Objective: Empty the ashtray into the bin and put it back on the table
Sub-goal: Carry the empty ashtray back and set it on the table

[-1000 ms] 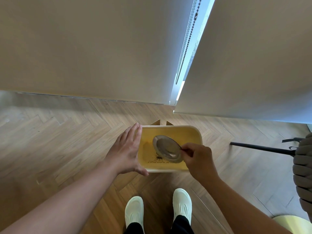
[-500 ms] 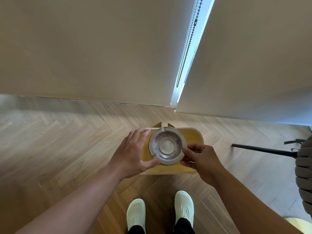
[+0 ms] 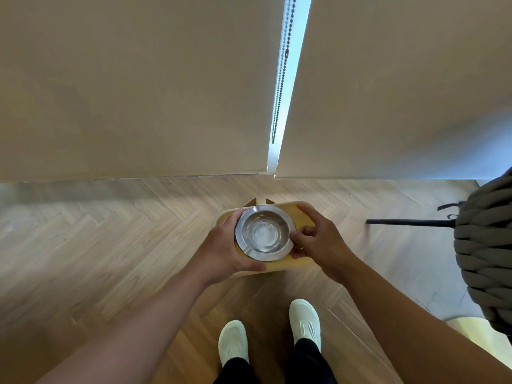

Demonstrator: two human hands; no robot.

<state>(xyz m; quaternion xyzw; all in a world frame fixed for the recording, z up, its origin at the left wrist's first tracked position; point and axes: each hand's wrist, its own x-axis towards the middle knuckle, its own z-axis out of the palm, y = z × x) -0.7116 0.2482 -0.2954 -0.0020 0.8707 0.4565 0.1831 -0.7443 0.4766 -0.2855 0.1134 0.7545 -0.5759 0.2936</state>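
Observation:
A round steel ashtray [image 3: 264,234] is held level and upright above the yellow bin [image 3: 302,214] on the floor. Its bowl looks shiny, with nothing lying in it. My left hand [image 3: 225,249] cups its left rim and underside. My right hand [image 3: 315,242] pinches its right rim with thumb and fingers. The ashtray and both hands cover most of the bin's opening, so the inside of the bin is hidden.
Roller blinds with a bead chain [image 3: 281,79] hang straight ahead over a herringbone wood floor. A grey knitted seat [image 3: 487,245] on a black leg [image 3: 410,223] stands at the right. My white shoes [image 3: 304,322] are just behind the bin.
The ashtray went from tipped over the bin in my right hand alone to upright and level. My left hand left the bin's rim and took hold of the ashtray's left side.

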